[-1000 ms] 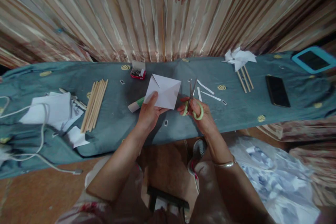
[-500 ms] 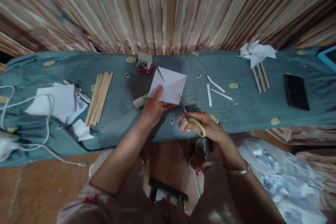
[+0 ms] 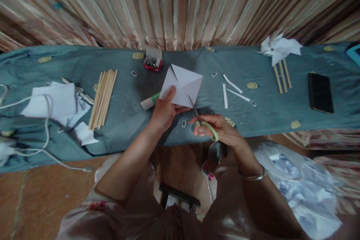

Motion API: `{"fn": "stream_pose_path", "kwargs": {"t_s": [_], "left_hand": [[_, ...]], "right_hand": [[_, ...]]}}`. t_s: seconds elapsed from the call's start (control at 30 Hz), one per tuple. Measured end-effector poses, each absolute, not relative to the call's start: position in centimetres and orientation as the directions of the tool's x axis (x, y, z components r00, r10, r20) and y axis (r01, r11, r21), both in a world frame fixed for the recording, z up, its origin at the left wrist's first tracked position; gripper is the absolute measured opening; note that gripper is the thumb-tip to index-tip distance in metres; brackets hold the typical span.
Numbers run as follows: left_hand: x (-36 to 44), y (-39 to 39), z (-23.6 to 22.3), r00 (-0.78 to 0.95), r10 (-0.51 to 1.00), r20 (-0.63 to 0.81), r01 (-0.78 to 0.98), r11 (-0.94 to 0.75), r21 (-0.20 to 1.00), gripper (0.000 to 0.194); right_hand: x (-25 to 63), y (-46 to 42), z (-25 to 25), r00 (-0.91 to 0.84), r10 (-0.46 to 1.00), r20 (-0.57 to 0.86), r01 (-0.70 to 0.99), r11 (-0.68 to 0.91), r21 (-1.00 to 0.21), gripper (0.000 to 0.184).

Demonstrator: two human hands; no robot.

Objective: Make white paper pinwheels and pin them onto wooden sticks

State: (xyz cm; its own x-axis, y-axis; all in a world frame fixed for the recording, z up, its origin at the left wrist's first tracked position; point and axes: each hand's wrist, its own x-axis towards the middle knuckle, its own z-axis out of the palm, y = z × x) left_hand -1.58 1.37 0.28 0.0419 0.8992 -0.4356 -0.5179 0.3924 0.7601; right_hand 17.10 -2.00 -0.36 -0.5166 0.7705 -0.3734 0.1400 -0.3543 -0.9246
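A square of white paper [image 3: 182,82] with diagonal creases is held over the table, a slit running in from its top corner. My left hand [image 3: 166,107] grips its lower left edge, thumb on top and fingers beneath. Scissors [image 3: 209,129] with pale green handles are in my right hand [image 3: 218,127], fingers through the loops. Their blades meet the paper at its bottom corner. Under the paper's left side lies a green and white tube [image 3: 150,101]. Behind it stands an open red box [image 3: 152,62] of small metal pins.
Wooden sticks [image 3: 103,99] lie left, beside stacked white paper [image 3: 53,103] and a white cable [image 3: 47,131]. Paper strips [image 3: 225,95] lie right of the scissors. Farther right are a paper pinwheel [image 3: 279,49], several sticks [image 3: 281,77] and a black phone [image 3: 320,93]. A plastic bag [image 3: 298,191] sits below.
The scissor blades reach a little farther into the paper's bottom corner. The slit at the top corner gapes wider. The whole view has shifted slightly.
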Motion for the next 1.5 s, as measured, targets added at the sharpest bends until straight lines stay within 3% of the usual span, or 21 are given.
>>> {"fn": "stream_pose_path", "kwargs": {"t_s": [0.7,1.13,1.5], "left_hand": [[-1.5,1.4,1.26,0.052,0.863,-0.502,-0.543,0.446,0.711,0.032],[-1.67,1.29,0.7,0.059,0.899,-0.435,-0.552,0.392,0.736,0.029],[-1.37,1.05,1.04,0.089,0.879,-0.469,-0.549,0.436,0.713,0.037]], "right_hand": [[16.88,-2.14,-0.53,-0.474,0.772,-0.423,0.185,-0.382,-0.905,0.045],[16.63,-2.24,-0.86,-0.418,0.772,-0.478,0.152,-0.459,-0.875,0.045],[16.4,-2.38,-0.82,-0.398,0.784,-0.477,0.135,-0.464,-0.875,0.045]]}}
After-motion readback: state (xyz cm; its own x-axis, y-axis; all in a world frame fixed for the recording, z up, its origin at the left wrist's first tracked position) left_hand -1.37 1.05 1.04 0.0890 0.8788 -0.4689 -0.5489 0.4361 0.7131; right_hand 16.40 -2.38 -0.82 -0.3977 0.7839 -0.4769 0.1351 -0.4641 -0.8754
